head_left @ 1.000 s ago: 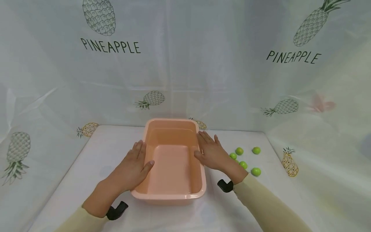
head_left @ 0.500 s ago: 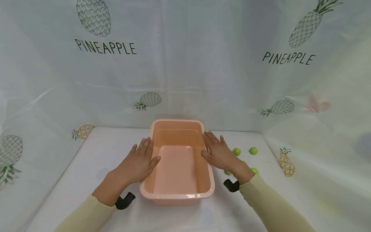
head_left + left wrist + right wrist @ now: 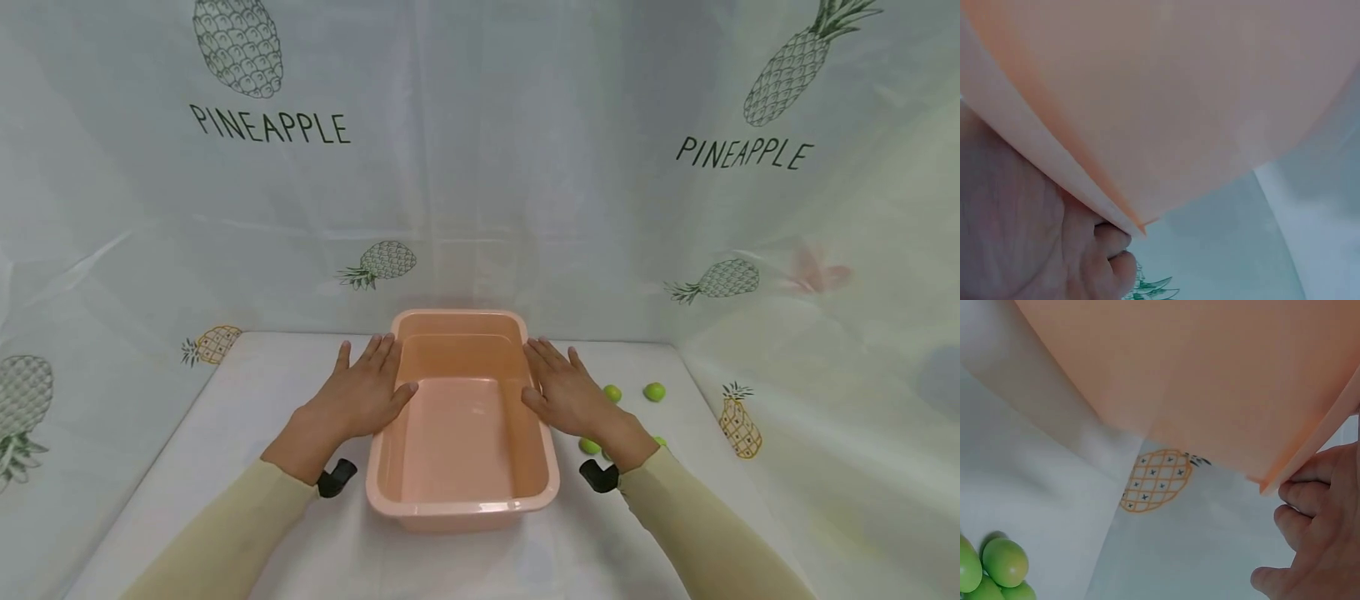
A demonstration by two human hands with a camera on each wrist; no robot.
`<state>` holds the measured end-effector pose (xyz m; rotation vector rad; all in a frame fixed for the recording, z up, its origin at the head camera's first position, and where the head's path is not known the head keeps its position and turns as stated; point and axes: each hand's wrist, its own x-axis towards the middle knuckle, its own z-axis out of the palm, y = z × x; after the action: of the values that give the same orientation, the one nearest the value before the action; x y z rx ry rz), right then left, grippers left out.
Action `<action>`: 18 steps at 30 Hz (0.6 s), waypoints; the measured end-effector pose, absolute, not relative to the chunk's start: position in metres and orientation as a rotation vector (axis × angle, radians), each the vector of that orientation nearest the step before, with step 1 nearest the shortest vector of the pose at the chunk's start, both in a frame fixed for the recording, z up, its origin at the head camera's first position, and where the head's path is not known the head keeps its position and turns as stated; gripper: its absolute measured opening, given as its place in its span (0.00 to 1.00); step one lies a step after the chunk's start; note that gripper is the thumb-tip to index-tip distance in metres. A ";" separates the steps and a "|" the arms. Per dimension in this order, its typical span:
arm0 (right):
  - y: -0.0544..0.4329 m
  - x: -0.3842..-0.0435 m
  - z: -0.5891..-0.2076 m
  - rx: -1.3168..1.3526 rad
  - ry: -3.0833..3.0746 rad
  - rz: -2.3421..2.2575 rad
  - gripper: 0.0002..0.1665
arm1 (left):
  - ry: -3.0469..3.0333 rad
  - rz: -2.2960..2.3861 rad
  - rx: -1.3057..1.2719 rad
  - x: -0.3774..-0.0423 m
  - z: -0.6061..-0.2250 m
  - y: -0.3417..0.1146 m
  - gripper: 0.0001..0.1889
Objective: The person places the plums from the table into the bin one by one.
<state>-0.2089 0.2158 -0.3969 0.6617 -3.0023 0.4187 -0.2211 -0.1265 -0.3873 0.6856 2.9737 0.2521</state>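
Observation:
A peach plastic basin [image 3: 462, 507] stands on the white-covered table, its inside bare. My left hand [image 3: 358, 402] rests on the basin's left rim, fingers straight and thumb over the inner edge. Along the right rim lies my right hand [image 3: 566, 398], its fingers also extended. In the left wrist view, the palm of my left hand [image 3: 1029, 225] is against the underside of the rim. From the right wrist, the fingers of my right hand [image 3: 1325, 519] show just outside the rim, below the basin's outer wall [image 3: 1179, 381].
Several small round green fruits [image 3: 655, 392] lie right of the basin, partly hidden behind my right hand and forearm. Some sit clustered in the right wrist view, including one green fruit [image 3: 1005, 562]. A pineapple-printed sheet [image 3: 480, 183] hangs close behind the basin.
The basin has shifted right along the table, both hands moving with it. My left hand has slid forward along its rim. My right arm now covers more of the green fruits.

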 end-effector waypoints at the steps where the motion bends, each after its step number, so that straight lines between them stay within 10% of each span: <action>1: 0.216 -0.209 -0.397 0.663 -3.001 0.415 0.41 | 2.973 0.247 0.683 -0.222 -0.388 -0.126 0.41; 18: 0.242 -0.206 -0.410 0.567 -2.904 0.453 0.43 | 2.943 0.379 0.674 -0.226 -0.396 -0.127 0.43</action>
<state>-0.2057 0.2422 -0.4100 0.5667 -2.9041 0.4534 -0.2261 -0.1271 -0.3958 0.6741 2.9429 0.3788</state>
